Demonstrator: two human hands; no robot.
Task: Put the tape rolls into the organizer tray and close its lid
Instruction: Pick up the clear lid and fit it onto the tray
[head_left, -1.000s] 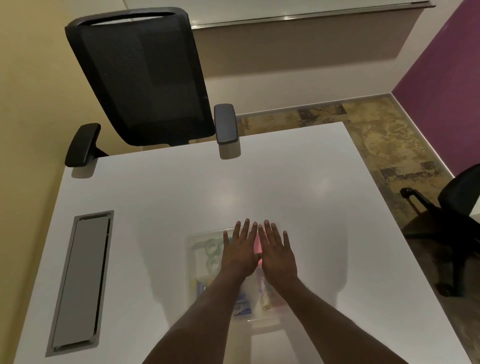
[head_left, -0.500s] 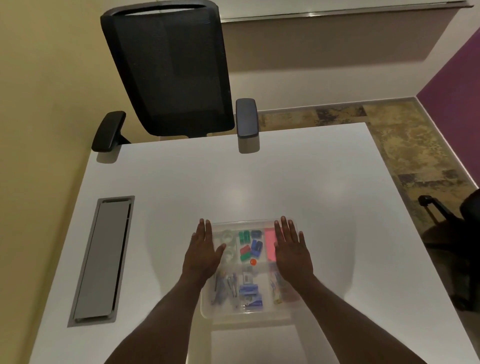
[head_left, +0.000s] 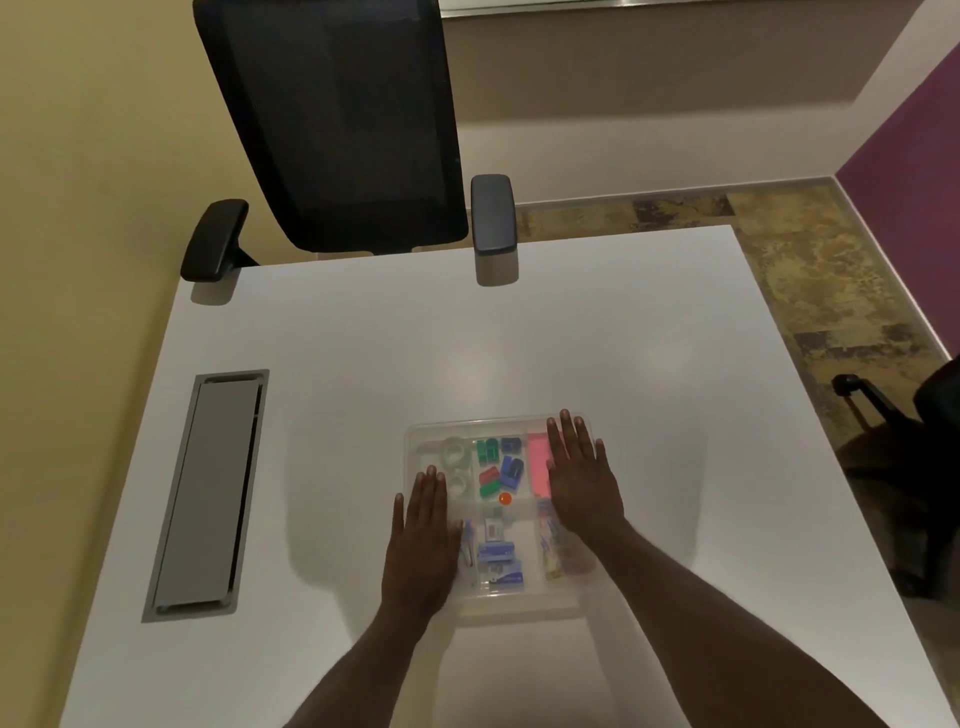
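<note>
Desk (head_left: 519, 338): a white top is seen filling the middle and lower frame; more of its right side is shown than a second ago.
Office chair (head_left: 337, 130): a black mesh chair is seen at the upper centre, pushed against the far desk edge; it was further to the left of the frame earlier.
Cable hatch (head_left: 208, 488): a grey flap is set into the desk at the left.
Second chair (head_left: 930, 467): a dark chair is cut off by the right edge, on patterned carpet.
Organizer tray (head_left: 498, 422): a clear tray is seen at lower centre under a clear lid; whether the lid is latched cannot be told.
Left hand (head_left: 421, 540): it is laid flat over the tray's lower left corner, fingers (head_left: 434, 486) spread and released, nothing grasped; a second ago both hands were pressed together at the tray's centre.
Right hand (head_left: 582, 478): it is laid flat on the lid's right side, fingers (head_left: 569, 431) extended and released; part of the pink pad (head_left: 537, 462) is covered by it.
Tape rolls (head_left: 456, 453): two clear rolls are seen in the tray's upper left compartment, faint through the lid.
Small items: green, red and blue pieces (head_left: 498, 467) and an orange dot (head_left: 504, 499) are seen mid-tray; the lower items are blurred.
</note>
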